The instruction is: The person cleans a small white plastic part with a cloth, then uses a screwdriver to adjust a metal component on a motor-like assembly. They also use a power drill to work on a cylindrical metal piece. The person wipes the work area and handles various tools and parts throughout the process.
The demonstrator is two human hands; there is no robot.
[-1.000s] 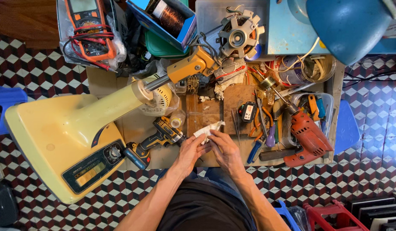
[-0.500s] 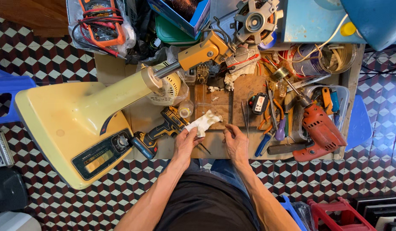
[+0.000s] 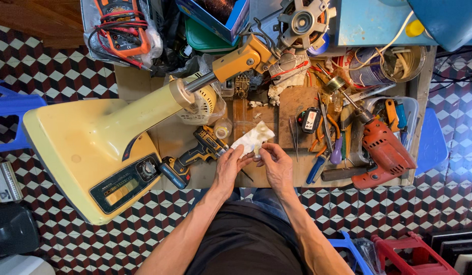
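White, crumpled cloth (image 3: pixel 253 140) sits near the bench's (image 3: pixel 139 81) front edge, pinched from both sides: the left hand (image 3: pixel 230 167) grips its lower left, the right hand (image 3: pixel 276 164) its lower right, and the two hands meet close together on it. A blue box (image 3: pixel 215 18) stands open at the back edge, with a green lid (image 3: pixel 208 39) beside it. At the back left corner a clear bag holds an orange meter (image 3: pixel 125 28) with red and black leads. A small black tag with a pale face (image 3: pixel 310 120) lies right of the cloth. A cream fan base (image 3: pixel 88 153) overhangs the left edge, its dark panel facing up and its neck slanting toward the back. A yellow-black drill (image 3: pixel 192 155) lies just left of the left hand, touching or nearly so. Tweezers (image 3: pixel 293 132), pliers and a purple-handled tool crowd the right, and a red drill (image 3: pixel 381 153) lies by the right front corner. Bare wood shows only around the hands and along the front edge
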